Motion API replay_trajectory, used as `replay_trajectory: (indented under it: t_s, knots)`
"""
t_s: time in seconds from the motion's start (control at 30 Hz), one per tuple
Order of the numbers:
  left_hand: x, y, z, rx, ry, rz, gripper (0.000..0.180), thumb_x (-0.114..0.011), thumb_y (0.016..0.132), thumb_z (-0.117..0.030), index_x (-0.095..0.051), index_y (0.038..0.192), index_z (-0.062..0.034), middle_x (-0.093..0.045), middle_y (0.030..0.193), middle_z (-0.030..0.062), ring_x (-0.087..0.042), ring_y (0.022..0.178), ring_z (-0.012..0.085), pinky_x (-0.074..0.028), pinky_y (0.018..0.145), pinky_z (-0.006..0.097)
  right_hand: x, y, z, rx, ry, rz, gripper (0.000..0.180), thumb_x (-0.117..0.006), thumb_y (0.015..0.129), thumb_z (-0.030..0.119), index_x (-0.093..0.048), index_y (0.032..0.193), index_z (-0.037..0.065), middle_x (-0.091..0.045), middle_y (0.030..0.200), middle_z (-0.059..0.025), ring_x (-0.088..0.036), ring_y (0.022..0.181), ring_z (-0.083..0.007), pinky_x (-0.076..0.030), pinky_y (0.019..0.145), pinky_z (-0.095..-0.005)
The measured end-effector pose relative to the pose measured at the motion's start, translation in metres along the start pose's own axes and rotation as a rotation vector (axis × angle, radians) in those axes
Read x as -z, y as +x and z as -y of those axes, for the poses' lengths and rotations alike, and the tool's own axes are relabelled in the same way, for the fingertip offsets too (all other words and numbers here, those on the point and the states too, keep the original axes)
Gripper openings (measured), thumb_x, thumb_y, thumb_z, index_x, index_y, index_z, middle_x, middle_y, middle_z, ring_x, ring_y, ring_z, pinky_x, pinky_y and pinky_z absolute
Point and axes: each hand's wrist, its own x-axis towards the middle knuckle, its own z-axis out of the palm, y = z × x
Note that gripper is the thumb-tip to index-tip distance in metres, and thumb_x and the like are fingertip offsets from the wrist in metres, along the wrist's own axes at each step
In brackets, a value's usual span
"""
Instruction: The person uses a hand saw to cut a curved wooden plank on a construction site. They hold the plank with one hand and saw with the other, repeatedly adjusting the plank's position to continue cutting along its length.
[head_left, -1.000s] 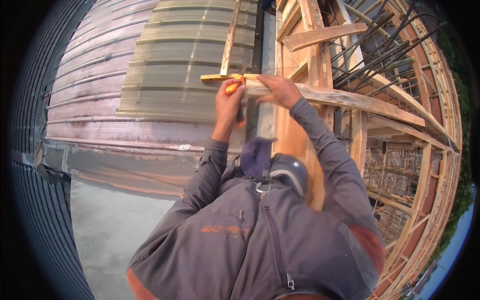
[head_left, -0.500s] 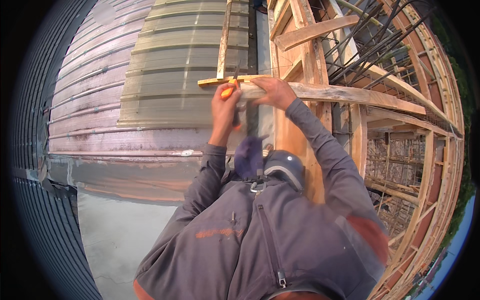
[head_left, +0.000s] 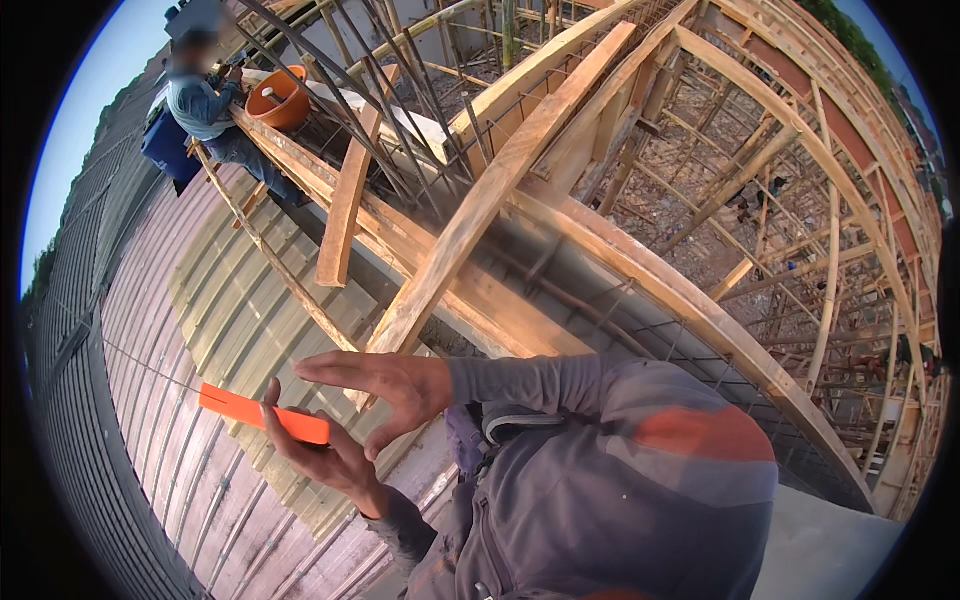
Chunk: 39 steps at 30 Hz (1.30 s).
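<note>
My left hand (head_left: 335, 455) is closed around a flat, bright orange handle (head_left: 265, 414) with a dark slot at its far end. A thin line runs out past that end; whether it is a blade seen edge-on is unclear. Beside it, my right hand (head_left: 392, 388) is stretched out, fingers extended and thumb apart, holding nothing. Just beyond the right hand is the near end of a long wooden beam (head_left: 500, 175), which slants away over the formwork. A thin, rough wooden strip (head_left: 270, 255) lies across the roof sheets near that end.
Ribbed metal roofing (head_left: 160, 400) spreads to the left. Rebar rods (head_left: 385, 95) jut up among the boards, and a curved timber form (head_left: 690, 325) drops toward scaffolding on the right. At the far left a person (head_left: 205, 105) works near an orange bucket (head_left: 278, 100).
The view has swung to the right and up, bringing the other person into sight. My right hand has left the beam, and my left hand has lowered the orange-handled tool away from the wood.
</note>
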Motion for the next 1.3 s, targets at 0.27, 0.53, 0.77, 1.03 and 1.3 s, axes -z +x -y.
replay_trajectory:
  t_s: [0.27, 0.53, 0.77, 1.03, 1.3]
  knots:
    - [-0.163, 0.040, -0.128, -0.561, -0.207, 0.681, 0.086, -0.077, 0.088, -0.011, -0.034, 0.163, -0.0050, -0.060, 0.145, 0.0257, -0.059, 0.130, 0.0386, -0.038, 0.113, 0.055, 0.109, -0.085, 0.073, -0.044, 0.158, -0.990, 0.108, -0.079, 0.096, 0.049, -0.019, 0.169, -0.002, -0.043, 0.162, -0.0217, -0.044, 0.150, -0.0323, -0.039, 0.122, -0.0461]
    - [-0.387, 0.026, -0.178, -0.659, -0.371, 0.833, 0.071, -0.081, 0.085, -0.010, -0.053, 0.150, -0.0049, -0.056, 0.155, 0.0166, -0.054, 0.137, 0.0419, -0.040, 0.117, 0.053, 0.254, -0.253, 0.097, -0.166, -0.310, -1.613, 0.062, -0.060, 0.107, 0.020, -0.043, 0.162, -0.001, -0.070, 0.108, -0.0108, -0.064, 0.094, -0.0165, -0.053, 0.093, -0.0354]
    - [-0.569, 0.057, -0.068, -0.153, 0.276, 1.049, 0.111, -0.092, 0.073, -0.040, -0.034, 0.161, -0.0044, -0.057, 0.146, 0.0306, -0.061, 0.130, 0.0477, -0.053, 0.104, 0.054, 0.295, -0.328, 0.099, -0.180, -0.262, -1.750, 0.057, -0.060, 0.105, 0.015, -0.049, 0.159, -0.002, -0.065, 0.096, -0.0069, -0.059, 0.085, -0.0145, -0.051, 0.082, -0.0340]
    - [-0.574, 0.056, -0.069, -0.154, 0.419, 1.074, 0.099, -0.085, 0.075, -0.035, -0.037, 0.157, -0.0077, -0.068, 0.130, 0.0283, -0.071, 0.116, 0.0472, -0.057, 0.095, 0.054, 0.277, -0.337, 0.087, -0.284, -0.229, -1.827, 0.056, -0.059, 0.106, 0.020, -0.052, 0.157, -0.003, -0.063, 0.091, -0.0066, -0.058, 0.084, -0.0148, -0.049, 0.080, -0.0330]
    - [-0.482, 0.032, -0.069, -0.183, 0.254, 1.086, 0.095, -0.083, 0.077, -0.032, -0.039, 0.158, -0.0065, -0.068, 0.128, 0.0267, -0.070, 0.115, 0.0462, -0.057, 0.094, 0.053, 0.270, -0.332, 0.117, -0.300, -0.350, -1.753, 0.059, -0.061, 0.105, 0.023, -0.052, 0.156, -0.003, -0.063, 0.092, -0.0066, -0.058, 0.082, -0.0151, -0.049, 0.079, -0.0329]
